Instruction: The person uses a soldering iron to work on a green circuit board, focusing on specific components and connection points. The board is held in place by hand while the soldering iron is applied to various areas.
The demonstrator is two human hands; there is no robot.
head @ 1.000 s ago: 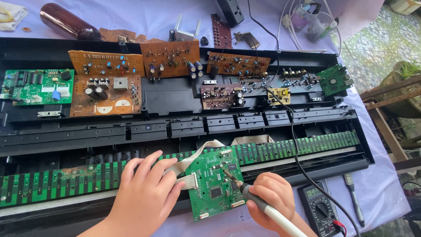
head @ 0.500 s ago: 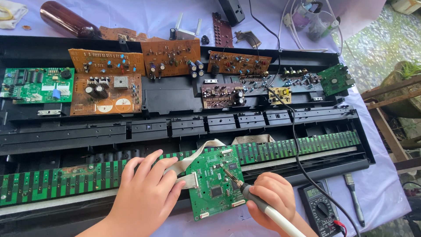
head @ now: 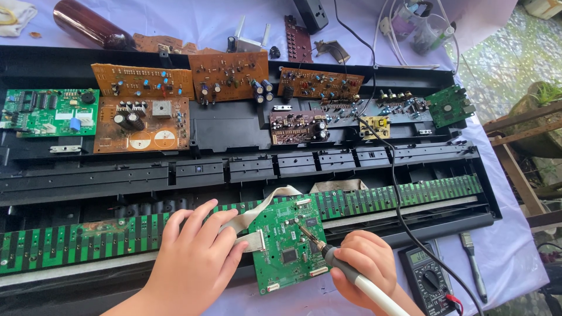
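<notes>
Your right hand (head: 366,263) is closed around a soldering iron (head: 333,261), grey grip, white handle, tip down on the green board (head: 288,243). Your left hand (head: 196,257) lies flat, fingers spread and loose, gripping nothing, fingertips on the grey ribbon cable (head: 253,221) just left of the board. The board is small, roughly square, tilted, with a black square chip near its middle and white connectors at the edges; it rests on the front of the open black keyboard case (head: 234,126), over the long green contact strip (head: 88,243). A brown board (head: 142,124) and other circuit boards sit along the back of the case. A multimeter (head: 429,278), dark with a round dial, lies just right of your right hand; a small brush (head: 473,266) is beside it. A brown bottle (head: 88,26) lies top left on the purple cloth (head: 193,20).
</notes>
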